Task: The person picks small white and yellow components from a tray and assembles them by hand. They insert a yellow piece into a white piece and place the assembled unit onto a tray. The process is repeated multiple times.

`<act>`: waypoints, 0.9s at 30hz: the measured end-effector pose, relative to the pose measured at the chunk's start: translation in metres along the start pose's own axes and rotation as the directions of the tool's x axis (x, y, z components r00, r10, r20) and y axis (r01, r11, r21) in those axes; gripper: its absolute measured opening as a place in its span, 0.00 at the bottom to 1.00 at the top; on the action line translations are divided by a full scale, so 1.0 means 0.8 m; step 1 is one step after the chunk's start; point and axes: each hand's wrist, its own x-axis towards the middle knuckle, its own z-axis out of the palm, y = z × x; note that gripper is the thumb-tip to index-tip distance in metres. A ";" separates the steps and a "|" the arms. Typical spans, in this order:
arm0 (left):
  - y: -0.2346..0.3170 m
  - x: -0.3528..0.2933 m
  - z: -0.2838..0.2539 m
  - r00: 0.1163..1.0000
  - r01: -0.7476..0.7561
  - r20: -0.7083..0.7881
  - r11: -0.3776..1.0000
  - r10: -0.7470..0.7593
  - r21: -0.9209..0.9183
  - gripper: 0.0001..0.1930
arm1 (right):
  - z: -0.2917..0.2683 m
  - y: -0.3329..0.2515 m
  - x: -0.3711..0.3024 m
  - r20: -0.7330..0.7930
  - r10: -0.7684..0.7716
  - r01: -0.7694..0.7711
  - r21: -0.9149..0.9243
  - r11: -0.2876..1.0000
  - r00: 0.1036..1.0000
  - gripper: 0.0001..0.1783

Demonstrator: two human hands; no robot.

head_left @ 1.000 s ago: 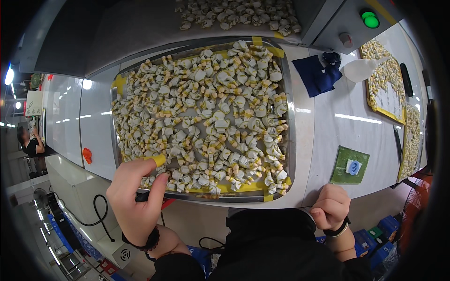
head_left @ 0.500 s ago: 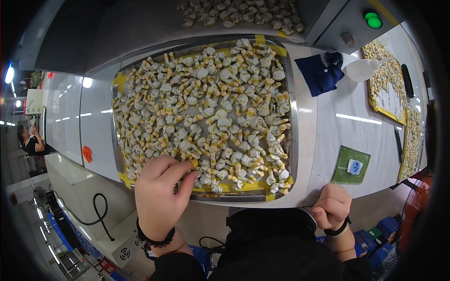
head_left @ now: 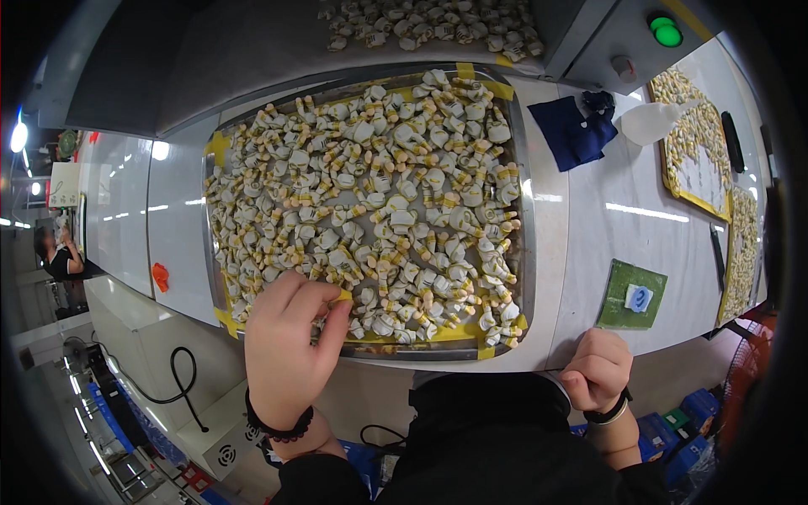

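Observation:
My left hand is over the near left part of a metal tray with yellow tape on its rim. Its thumb and index finger come together, with a small yellow patch at their tips; whether this is a fingertip cover or a held thing I cannot tell. Small white figurine pieces with yellow bands and peach-coloured ends fill the tray, lying loose in all directions. My right hand is closed in a fist at the table's near edge, with nothing showing in it, just below a green square pad.
A blue-marked white block lies on the pad. Behind are a dark blue cloth, a white squeeze bottle and another filled tray. A grey machine with more pieces inside borders the far side. A person sits far left.
The fingertips of my left hand have shifted slightly left and stay near the tray's near edge. My right fist has kept its place.

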 end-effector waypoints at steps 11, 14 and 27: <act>-0.009 -0.004 -0.008 0.997 -0.020 -0.069 0.999 0.022 0.038 0.12 | -0.001 0.001 -0.001 0.014 -0.006 0.006 -0.013 1.000 1.000 0.11; -0.010 -0.004 -0.009 0.997 -0.024 -0.069 0.999 0.027 0.039 0.14 | -0.001 0.000 0.000 0.016 -0.006 0.006 -0.020 1.000 1.000 0.11; -0.003 -0.002 -0.010 0.959 0.198 -0.201 0.980 -0.200 -0.029 0.07 | -0.001 0.001 -0.001 0.018 0.003 -0.002 -0.037 0.999 1.000 0.11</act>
